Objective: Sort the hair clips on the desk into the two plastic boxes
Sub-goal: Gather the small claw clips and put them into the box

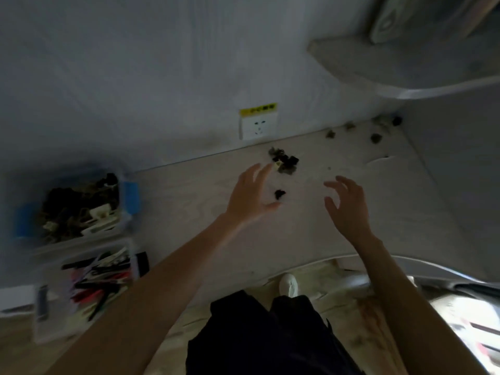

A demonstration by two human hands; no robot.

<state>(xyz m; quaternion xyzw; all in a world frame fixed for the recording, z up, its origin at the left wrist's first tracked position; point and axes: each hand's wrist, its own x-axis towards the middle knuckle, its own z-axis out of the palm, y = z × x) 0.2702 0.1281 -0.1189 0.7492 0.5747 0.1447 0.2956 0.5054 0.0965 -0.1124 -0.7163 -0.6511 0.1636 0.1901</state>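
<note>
1. Here, head view: the left hand [250, 196] and right hand [349, 205] hover over the desk [378, 201], fingers spread, holding nothing.
2. A dark hair clip [279, 194] lies between thumb and fingers of the left hand; a clip cluster [284, 161] sits beyond.
3. Two plastic boxes, far box [81, 207] and near box [94, 274], stand at left, both holding clips.

1. I have one view only, worn on the person's head, looking forward and steeply down onto the desk [311, 212]
2. It sits close above the work, both forearms reaching in from the bottom edge
3. The wall [135, 77] fills the upper half
</note>
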